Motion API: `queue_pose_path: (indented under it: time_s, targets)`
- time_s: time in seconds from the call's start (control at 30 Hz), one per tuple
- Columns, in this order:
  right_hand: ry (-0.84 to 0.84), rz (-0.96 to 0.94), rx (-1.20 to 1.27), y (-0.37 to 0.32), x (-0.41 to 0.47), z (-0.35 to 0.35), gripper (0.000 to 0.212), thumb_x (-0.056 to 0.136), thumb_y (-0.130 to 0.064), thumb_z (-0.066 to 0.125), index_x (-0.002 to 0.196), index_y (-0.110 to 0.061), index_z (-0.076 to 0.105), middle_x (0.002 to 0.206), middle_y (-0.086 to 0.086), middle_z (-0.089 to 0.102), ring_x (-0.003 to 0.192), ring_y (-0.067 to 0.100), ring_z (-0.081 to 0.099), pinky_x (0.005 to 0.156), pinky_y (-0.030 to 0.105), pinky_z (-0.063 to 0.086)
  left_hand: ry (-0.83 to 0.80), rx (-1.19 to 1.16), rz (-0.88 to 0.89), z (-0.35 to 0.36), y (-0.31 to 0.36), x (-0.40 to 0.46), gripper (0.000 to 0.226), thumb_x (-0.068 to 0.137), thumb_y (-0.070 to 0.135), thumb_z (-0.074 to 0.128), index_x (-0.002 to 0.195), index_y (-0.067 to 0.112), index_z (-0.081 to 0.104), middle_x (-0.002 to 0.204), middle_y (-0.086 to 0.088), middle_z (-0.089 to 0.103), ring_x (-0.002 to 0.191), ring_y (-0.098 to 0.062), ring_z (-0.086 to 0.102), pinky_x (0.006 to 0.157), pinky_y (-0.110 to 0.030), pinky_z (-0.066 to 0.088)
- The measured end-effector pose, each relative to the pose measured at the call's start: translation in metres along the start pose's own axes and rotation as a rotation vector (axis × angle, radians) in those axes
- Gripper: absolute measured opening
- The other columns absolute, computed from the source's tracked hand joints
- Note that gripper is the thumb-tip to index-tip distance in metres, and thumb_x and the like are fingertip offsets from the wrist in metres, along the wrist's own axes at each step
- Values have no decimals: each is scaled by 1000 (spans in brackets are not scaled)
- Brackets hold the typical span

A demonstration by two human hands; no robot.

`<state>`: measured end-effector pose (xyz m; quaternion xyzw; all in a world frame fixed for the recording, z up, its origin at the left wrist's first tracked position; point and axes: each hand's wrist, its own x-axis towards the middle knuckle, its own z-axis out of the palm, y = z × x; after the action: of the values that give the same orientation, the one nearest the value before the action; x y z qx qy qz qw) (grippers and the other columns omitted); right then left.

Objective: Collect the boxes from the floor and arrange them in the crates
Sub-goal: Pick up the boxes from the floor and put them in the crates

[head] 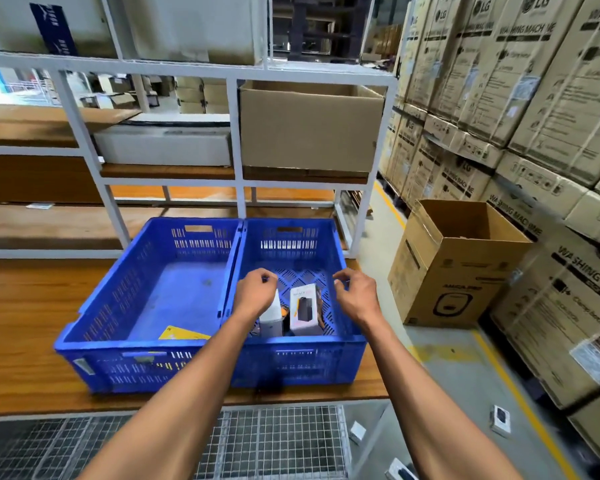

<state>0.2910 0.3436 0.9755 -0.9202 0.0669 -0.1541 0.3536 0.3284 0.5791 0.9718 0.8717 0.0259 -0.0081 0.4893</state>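
Cardboard-light, stiff small boxes point(303, 306) stood in the blue crate point(326, 355) just beneath my hands, left point(255, 292) and right point(355, 294) loosely curled, holding nothing; side faces looked easiest to pinch.

Both hands point(257, 292) hover over the right crate point(340, 344).

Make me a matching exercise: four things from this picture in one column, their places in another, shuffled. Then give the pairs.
1. yellow packet
2. white box with a black device pictured
3. open brown carton
4. small white boxes

A. on the floor by the washing-machine cartons
B. in the left blue crate
C. still lying on the floor, lower right
D. standing in the right blue crate

Pairs: 1-B, 2-D, 3-A, 4-C
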Motion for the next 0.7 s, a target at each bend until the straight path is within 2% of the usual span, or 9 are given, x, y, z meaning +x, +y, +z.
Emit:
queue_pose_path:
  time_s: [0.1, 0.2, 0.27, 0.33, 0.47, 0.57, 0.7]
  targets:
    - [94, 26, 32, 10, -12, -8, 18, 91, -13, 63, 101, -14, 78, 99, 5, 78, 92, 21, 70, 88, 27, 51, -90, -59, 47, 28, 17, -11, 22, 96, 32, 56, 83, 25, 72, 79, 8, 77, 79, -20, 74, 82, -42, 61]
    - [173, 55, 26, 27, -28, -22, 16, 90, -11, 64, 95, -16, 79, 93, 2, 78, 85, 18, 70, 82, 24, 49, -226, -105, 108, 66, 34, -23, 21, 94, 31, 58, 83, 23, 74, 77, 6, 77, 77, -23, 75, 81, -41, 61]
    - [221, 89, 16, 44, -43, -36, 15, 89, -11, 66, 91, -19, 79, 88, -2, 77, 81, 14, 69, 80, 27, 53, -295, -88, 170, 94, 47, -37, 20, 94, 33, 60, 82, 24, 73, 73, 7, 76, 67, -17, 72, 70, -34, 59]
    - [267, 127, 5, 64, -64, -53, 15, 88, -9, 67, 88, -19, 78, 85, -3, 76, 77, 9, 66, 77, 25, 53, -380, -104, 214, 123, 61, -55, 20, 99, 25, 63, 81, 23, 71, 69, 6, 74, 55, -12, 64, 58, -27, 50]
    - [326, 245, -43, 106, -110, -89, 15, 86, -10, 68, 89, -19, 79, 87, -2, 77, 79, 7, 64, 74, 13, 41, -543, -110, 268, 182, 77, -92, 21, 99, 20, 65, 78, 23, 70, 68, 4, 73, 55, -14, 65, 58, -30, 51]
    - [355, 327, -56, 140, -153, -111, 15, 87, -10, 68, 89, -19, 79, 88, -2, 76, 78, 6, 62, 74, 14, 40, -643, -62, 290, 220, 79, -123, 16, 97, 23, 67, 82, 21, 73, 70, 4, 75, 55, -13, 66, 62, -31, 53]
    - [369, 450, -42, 189, -212, -133, 15, 87, -12, 67, 88, -20, 79, 87, -5, 77, 79, 6, 65, 79, 23, 50, -760, 25, 306, 267, 75, -162, 16, 95, 27, 66, 82, 19, 71, 72, 0, 77, 56, -16, 68, 64, -38, 58]
